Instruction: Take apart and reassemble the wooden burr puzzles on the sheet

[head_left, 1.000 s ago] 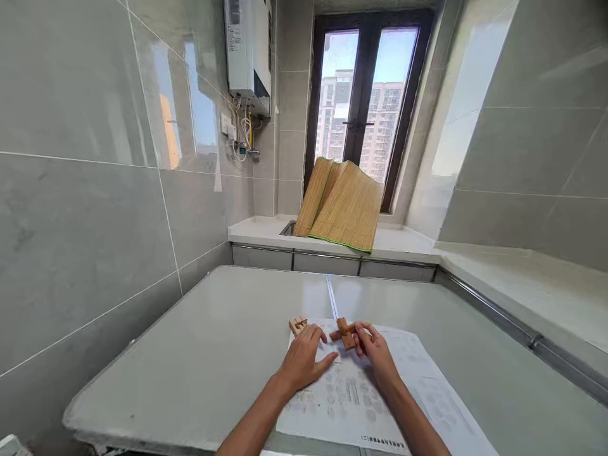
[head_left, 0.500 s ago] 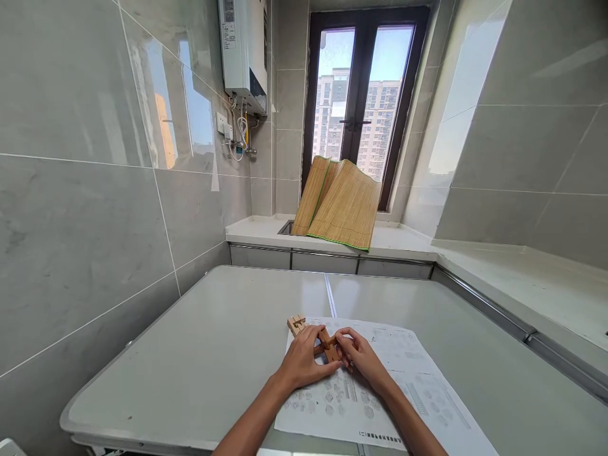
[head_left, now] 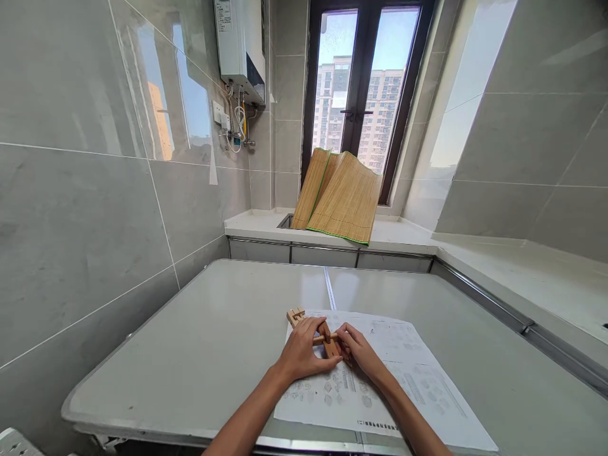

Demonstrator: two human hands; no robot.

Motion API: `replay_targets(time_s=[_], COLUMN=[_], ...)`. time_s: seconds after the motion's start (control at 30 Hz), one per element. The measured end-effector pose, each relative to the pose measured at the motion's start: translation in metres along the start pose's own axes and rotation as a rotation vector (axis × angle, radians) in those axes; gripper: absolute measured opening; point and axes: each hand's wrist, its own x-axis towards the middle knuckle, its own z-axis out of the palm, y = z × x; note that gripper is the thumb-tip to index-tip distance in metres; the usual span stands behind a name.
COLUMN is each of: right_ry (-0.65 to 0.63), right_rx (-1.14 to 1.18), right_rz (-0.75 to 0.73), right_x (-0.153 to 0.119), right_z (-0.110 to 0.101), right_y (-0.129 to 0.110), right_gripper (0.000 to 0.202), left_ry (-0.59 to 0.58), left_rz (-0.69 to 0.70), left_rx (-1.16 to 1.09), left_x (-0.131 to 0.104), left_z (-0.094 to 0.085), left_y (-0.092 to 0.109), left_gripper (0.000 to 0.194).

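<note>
My left hand (head_left: 304, 347) is closed around a notched brown wooden block (head_left: 330, 348), thumb along its near end and fingers at its far end. A thin wooden stick (head_left: 322, 339) crosses the block. My right hand (head_left: 355, 347) pinches the stick's right end; its lower fingers are partly hidden beside the block. Another notched wooden piece, lighter in colour (head_left: 295, 315), lies just beyond my left fingers. Under both hands is a large white printed sheet (head_left: 427, 405) with small drawings of shapes.
The sheet lies on a pale table (head_left: 190, 354) with a metal seam down its middle. A white counter (head_left: 399, 235) runs behind and to the right. A bamboo mat (head_left: 346, 199) leans before the window. On the left wall hangs a water heater (head_left: 240, 50).
The stick has turned and now lies more level across the block, showing further out to the left. Both hands keep their grip. The whole view has shifted slightly.
</note>
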Motion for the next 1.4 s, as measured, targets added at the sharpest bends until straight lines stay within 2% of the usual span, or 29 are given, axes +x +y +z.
replay_targets(time_s=[0.2,0.53,0.7,0.9,1.1,1.27,1.33,1.4], right_ry=[-0.057,0.068,0.006,-0.043,0.068,0.098,0.088,0.095], right_rx=[-0.001,-0.137,-0.083,-0.052,-0.232,-0.187,-0.146,-0.102], right_rz=[-0.017,-0.081,-0.024,-0.022,-0.155,-0.152,-0.135,-0.133], right_x=[-0.003,0.000,-0.002,-0.007,-0.006,-0.004,-0.004,-0.005], right_z=[-0.001,-0.003,-0.001,0.002,0.002,0.004,0.004,0.004], right_y=[-0.004,-0.002,-0.005,-0.013,-0.018,-0.021,-0.022,-0.024], right_gripper=[0.041,0.045,0.045,0.045,0.046,0.050,0.051,0.050], left_ry=[-0.016,-0.044,-0.033,-0.059,-0.014,-0.005,-0.012,-0.004], left_rz=[-0.019,-0.039,-0.059,-0.087,-0.131,-0.169,-0.218,-0.293], left_rx=[-0.052,-0.088,-0.101,-0.143,-0.161,-0.167,-0.201,-0.263], left_x=[0.000,0.003,0.001,0.000,0.004,0.008,0.007,0.007], left_z=[-0.003,-0.004,-0.003,-0.007,-0.006,-0.004,-0.004,-0.004], left_y=[0.000,-0.002,-0.004,-0.001,0.002,0.002,0.002,0.002], left_gripper=[0.073,0.066,0.066,0.065,0.062,0.056,0.062,0.076])
